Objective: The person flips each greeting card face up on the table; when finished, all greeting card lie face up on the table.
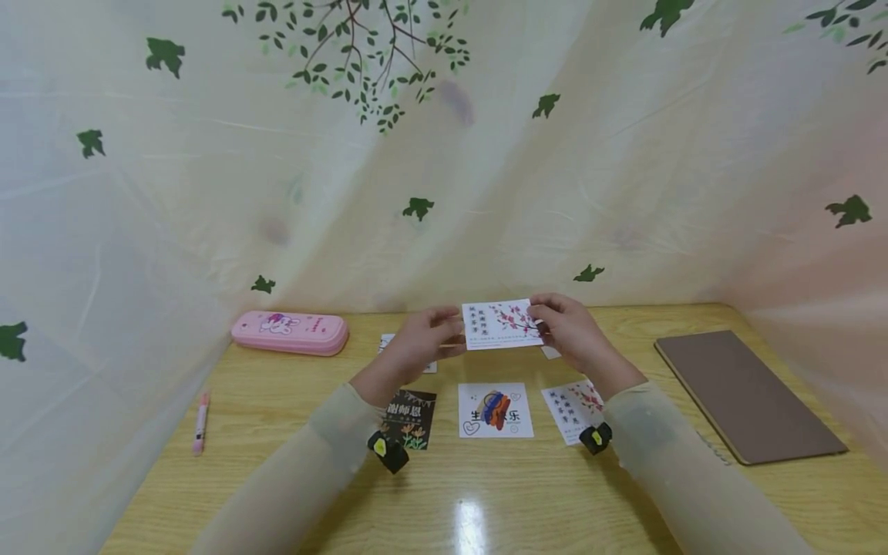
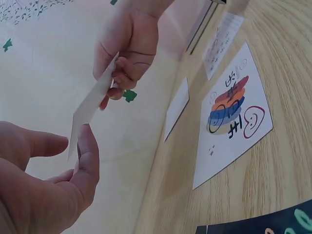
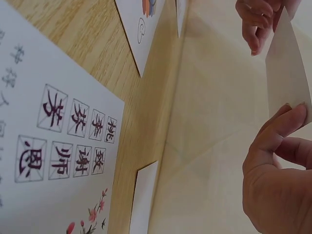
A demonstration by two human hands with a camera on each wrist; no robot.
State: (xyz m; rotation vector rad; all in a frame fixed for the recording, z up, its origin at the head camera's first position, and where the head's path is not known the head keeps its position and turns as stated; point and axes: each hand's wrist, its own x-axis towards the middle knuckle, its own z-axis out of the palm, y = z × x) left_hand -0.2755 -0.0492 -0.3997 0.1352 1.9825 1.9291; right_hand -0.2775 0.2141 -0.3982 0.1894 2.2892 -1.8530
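Note:
Above the table, both hands hold up a white greeting card (image 1: 496,325) with dark Chinese characters and pink-red blossoms. My left hand (image 1: 414,344) has its left edge between thumb and fingers, seen side-on in the left wrist view. At the opposite end, my right hand (image 1: 576,333) pinches the blossom side. Below lie a black card (image 1: 416,412) with flowers, a white card (image 1: 472,393) with coloured brush strokes, and a similar blossom card (image 1: 565,408), partly covered by the right wrist. A white card (image 1: 431,368) is half hidden behind the left hand; another white card (image 1: 551,352) shows below the right.
A pink pencil case (image 1: 291,334) with a rabbit picture sits at the back left. Nearer on that side lies a pink-and-white pen (image 1: 201,422). At the right is a brown notebook (image 1: 749,397). A pale curtain (image 1: 486,247) with leaf prints hangs behind the table.

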